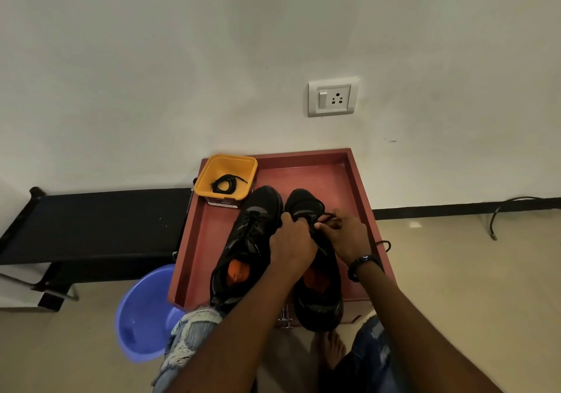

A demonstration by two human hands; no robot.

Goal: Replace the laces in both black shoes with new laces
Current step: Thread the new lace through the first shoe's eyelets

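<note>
Two black shoes sit side by side on red tray (358, 186), toes toward wall. Left to right: blue basin (142, 316) on floor; yellow tub (209, 177) at tray's far left corner, coiled black lace (226, 184) inside; left shoe (246, 250), laced; left hand (291, 244) gripping right shoe (318, 295); right hand (349, 235) pinching shoe's lace (326, 218); lace end (384, 244) trailing over tray's right rim.
</note>
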